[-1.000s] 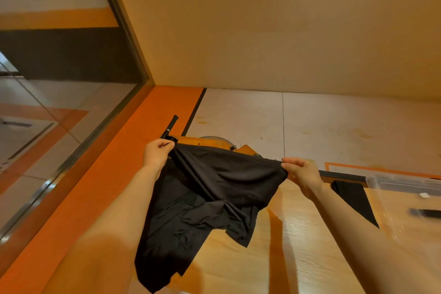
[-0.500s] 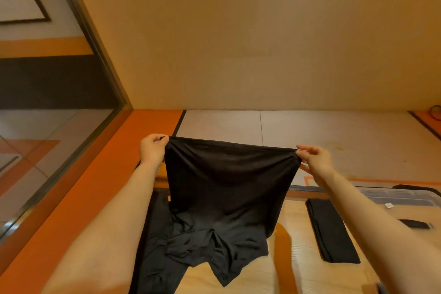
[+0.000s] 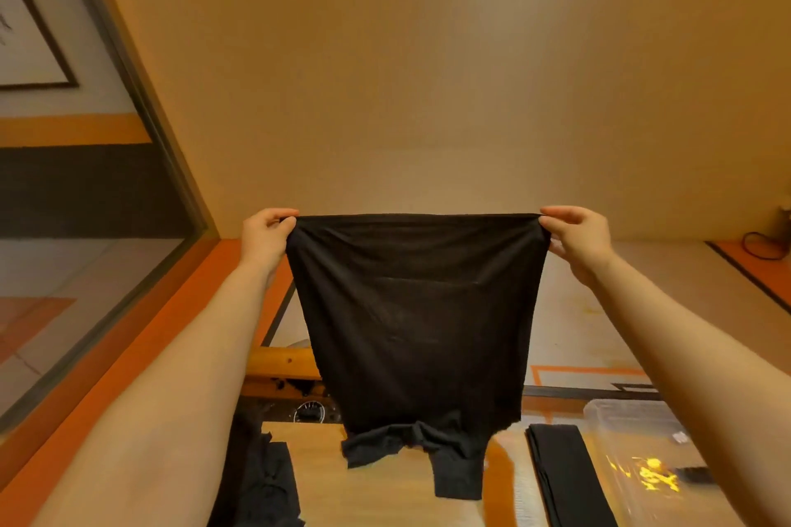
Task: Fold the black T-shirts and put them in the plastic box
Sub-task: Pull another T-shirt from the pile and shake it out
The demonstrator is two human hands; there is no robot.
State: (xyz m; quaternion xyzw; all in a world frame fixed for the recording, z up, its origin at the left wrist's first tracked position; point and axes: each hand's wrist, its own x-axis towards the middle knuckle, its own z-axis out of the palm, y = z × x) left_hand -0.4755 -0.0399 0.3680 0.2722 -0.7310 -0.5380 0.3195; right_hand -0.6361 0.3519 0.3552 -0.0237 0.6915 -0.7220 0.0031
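1. At the upper left of the frame a framed picture [image 3: 25, 34] is cut off by the edge; its subject cannot be made out.
2. At the lower left, a crumpled heap of black cloth [image 3: 265, 483] lies on the table [image 3: 385, 496], partly hidden behind the left forearm and cut by the bottom edge; whether it is one garment or several cannot be told.
3. The left hand [image 3: 265, 237] pinches the left top corner of the black T-shirt [image 3: 417, 321] between thumb and curled fingers.
4. The T-shirt hangs in the centre of the frame, stretched flat between both hands above the table. Its hem is uppermost, and its sleeves and neck dangle bunched at the bottom, just over the tabletop. It hides most of the wooden frame [image 3: 282, 362] behind the table.
5. The right hand [image 3: 580, 237] pinches the right top corner, fingers curled on the cloth.
6. At the lower right, a folded black T-shirt [image 3: 565, 475] lies flat on the table, cut off by the bottom edge.
7. Just to its right stands the clear plastic box [image 3: 633, 432], partly hidden by the right forearm. A small dark object inside is too blurred to identify.
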